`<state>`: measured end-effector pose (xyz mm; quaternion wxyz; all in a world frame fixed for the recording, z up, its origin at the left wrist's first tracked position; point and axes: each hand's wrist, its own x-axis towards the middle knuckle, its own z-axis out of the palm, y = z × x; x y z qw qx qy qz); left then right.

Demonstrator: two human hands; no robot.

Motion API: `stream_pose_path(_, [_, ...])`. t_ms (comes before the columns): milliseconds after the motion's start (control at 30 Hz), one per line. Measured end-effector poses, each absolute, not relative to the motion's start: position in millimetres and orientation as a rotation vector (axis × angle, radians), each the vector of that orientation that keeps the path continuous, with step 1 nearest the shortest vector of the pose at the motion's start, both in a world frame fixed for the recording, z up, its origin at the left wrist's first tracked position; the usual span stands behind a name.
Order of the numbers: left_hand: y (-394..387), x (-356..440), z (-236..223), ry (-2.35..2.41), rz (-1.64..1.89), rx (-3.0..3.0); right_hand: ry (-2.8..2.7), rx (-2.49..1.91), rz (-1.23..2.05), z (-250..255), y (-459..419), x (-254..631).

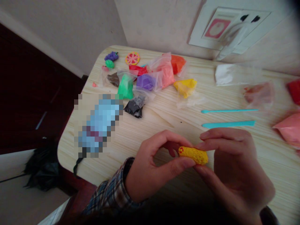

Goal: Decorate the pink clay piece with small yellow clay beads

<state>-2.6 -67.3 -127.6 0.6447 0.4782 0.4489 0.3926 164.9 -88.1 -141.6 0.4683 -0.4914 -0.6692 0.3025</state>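
Between my two hands is a small yellow clay roll [194, 155] with a bumpy surface and a red mark at its left end. My left hand [159, 165] pinches it with the thumb below and the fingers above. From the other side, the thumb and fingertips of my right hand [234, 165] also press on it. The roll is held above the table, lying roughly level. Beyond my right hand, two turquoise modelling tools [228, 124] lie side by side on the wood-patterned table [164, 125].
Bags of coloured clay, among them a green bag [126, 87], a black bag [134, 107] and a yellow bag [186, 87], lie towards the back. Purple clay grapes [111, 56] and a round clay piece [132, 58] sit at the far left corner. A blurred-out phone-like object [100, 122] lies left.
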Motion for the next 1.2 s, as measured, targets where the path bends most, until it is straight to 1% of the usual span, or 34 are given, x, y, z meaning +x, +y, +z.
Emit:
stream_pose_path(200, [-66.8, -2.7, -128.6, 0.923, 0.778, 0.910, -1.668, -1.265, 0.822, -142.8, -92.0, 164.4])
stream_pose_path(433, [-64.9, -4.7, -127.1, 0.773, 0.673, 0.747, -1.700, -1.236, 0.779, -140.8, -92.7, 164.9])
stream_pose_path(833, [-60.6, -6.5, -128.3, 0.721, 0.625, 0.639, -1.720, -1.260, 0.723, -140.9, -93.1, 163.6])
stream_pose_path(1200, [-60.3, -4.8, -128.2, 0.734, 0.551, 0.492, -1.841, -1.155, 0.652, -142.6, -89.2, 162.4])
